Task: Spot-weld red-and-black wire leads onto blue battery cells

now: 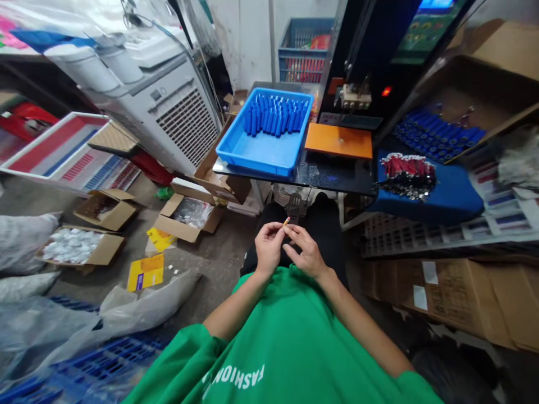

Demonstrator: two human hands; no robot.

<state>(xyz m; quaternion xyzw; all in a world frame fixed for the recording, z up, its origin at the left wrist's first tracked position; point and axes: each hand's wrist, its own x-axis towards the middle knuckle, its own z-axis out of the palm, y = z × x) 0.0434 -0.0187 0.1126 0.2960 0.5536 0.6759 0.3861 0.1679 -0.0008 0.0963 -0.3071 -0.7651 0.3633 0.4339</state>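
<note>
Only the head cam here. Two hands meet over the lap, just in front of the green shirt (286, 348). One small orange piece (287, 221) sits right at the fingertips where they meet. The left hand (268, 248) looks pinched shut on it with thumb and forefinger. The right hand (308, 253) is curled with its fingertips up against the same spot, but I can't tell if it's actually gripping. Up ahead on the black tabletop (337, 174) there's one blue tray (263, 152) with a packed bunch of upright blue caps (275, 115), too tight to count. Just beside it is one orange plate (339, 140) under a black machine (379, 50) with one red light. To the right, a pile of red pieces with metal rings (406, 174) lies on a blue surface, and a cardboard box of more blue pieces (438, 134) is partly cut off. On the floor to the left: three open cardboard boxes (105, 207) and two yellow packets (145, 272). An air cooler (177, 118) stands behind them. The piece itself is too tiny to make out.
</note>
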